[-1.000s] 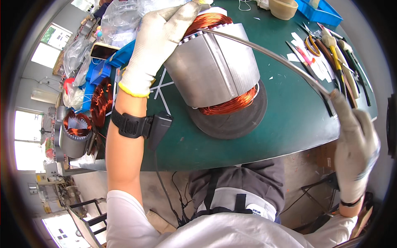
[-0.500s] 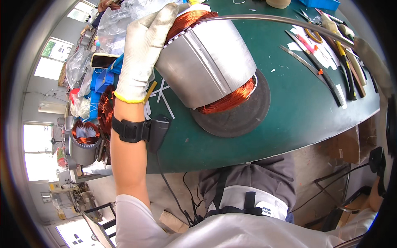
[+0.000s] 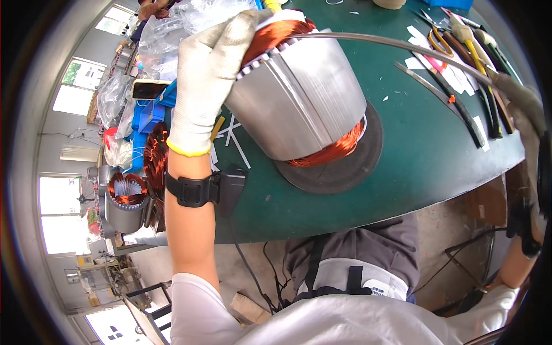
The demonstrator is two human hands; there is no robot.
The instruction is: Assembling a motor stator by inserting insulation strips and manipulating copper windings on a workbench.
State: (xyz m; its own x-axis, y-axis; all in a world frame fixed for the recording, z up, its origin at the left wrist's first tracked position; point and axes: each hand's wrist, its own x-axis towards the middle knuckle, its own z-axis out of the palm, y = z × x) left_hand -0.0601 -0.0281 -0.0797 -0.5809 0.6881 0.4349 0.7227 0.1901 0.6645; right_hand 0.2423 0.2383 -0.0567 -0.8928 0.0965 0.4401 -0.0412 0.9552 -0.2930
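A grey metal motor stator [image 3: 299,98] leans on a round dark turntable [image 3: 359,155] on the green table. Bundles of copper wire [image 3: 276,37] bulge from its upper end, and more show at its lower end. My left hand [image 3: 221,63], in a white glove, grips the upper rim beside these windings, its fingertips partly hidden. At the far right, my gloved right hand [image 3: 520,98] is closed on one end of a long thin metal rod [image 3: 402,43]. The rod's other end reaches the stator's upper end, over the windings; its tip is hard to make out.
Pliers, scissors [image 3: 440,43] and long-handled tools lie on paper scraps at the right. White strips [image 3: 233,141] lie left of the stator. Further left are a phone [image 3: 150,89], blue bins, plastic bags and another stator [image 3: 126,207]. Another person's hand [image 3: 152,8] shows at the top left.
My right hand has come lower, and the rod now slopes down more toward it. The view has shifted slightly; my left hand keeps its hold on the stator's rim.
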